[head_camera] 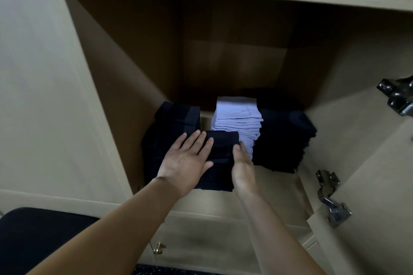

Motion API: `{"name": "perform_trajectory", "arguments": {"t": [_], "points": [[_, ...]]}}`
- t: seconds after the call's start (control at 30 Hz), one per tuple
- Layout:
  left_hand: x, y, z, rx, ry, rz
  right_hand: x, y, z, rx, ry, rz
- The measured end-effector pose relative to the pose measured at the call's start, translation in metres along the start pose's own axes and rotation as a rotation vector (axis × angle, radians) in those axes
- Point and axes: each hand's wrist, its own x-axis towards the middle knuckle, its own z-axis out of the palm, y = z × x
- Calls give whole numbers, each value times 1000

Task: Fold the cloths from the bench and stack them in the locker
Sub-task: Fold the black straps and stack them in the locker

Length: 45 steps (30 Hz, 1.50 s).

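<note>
Looking down into an open wooden locker (107,87) at the centre of the frame. On its floor, three stacks of folded cloths side by side: a dark stack (178,118) at the left, a pale stack (237,116) in the middle, a second dark stack (288,138) at the right. In front of the pale stack and just beside the left dark one, a folded dark cloth (222,156), lying flat between both hands. Left hand (185,161) laid flat on the cloth's left half, fingers straight and slightly spread, gripping nothing. Right hand (243,167) set edge-on against the cloth's right side, most fingers hidden; cannot tell whether gripping or only pressing. At the right of the frame, a lower hinge (333,198) and an upper hinge (400,96), both metal, on the swung-open door (380,185). Lower left, a black table (33,241); lower centre, a small brass knob (158,248).
</note>
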Motion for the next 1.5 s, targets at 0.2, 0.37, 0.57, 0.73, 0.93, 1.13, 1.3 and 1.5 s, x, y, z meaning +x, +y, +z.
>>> {"name": "perform_trajectory", "arguments": {"t": [0.2, 0.37, 0.57, 0.73, 0.93, 1.13, 1.3, 1.5], "points": [[-19, -6, -16, -56, 135, 16, -5, -7, -4, -14, 99, -65], [-65, -15, -52, -29, 156, -14, -45, -31, -8, -388, 174, -343], [-159, -22, -107, -77, 162, -209, -124, -75, 14, -614, -14, -501], [-276, -29, -126, -36, 144, -401, -212, -77, 54, -768, -269, -602], [-429, -24, -127, -93, 83, -722, -320, -41, 111, -848, -562, -703], [-584, -12, -111, -193, 66, -1040, -423, 18, 162, -854, -828, -738], [-688, 9, -86, -234, 28, -1258, -497, 70, 194, -931, -1058, -782], [-792, 53, -46, -306, -10, -1485, -579, 129, 224, -1052, -1351, -804]]}}
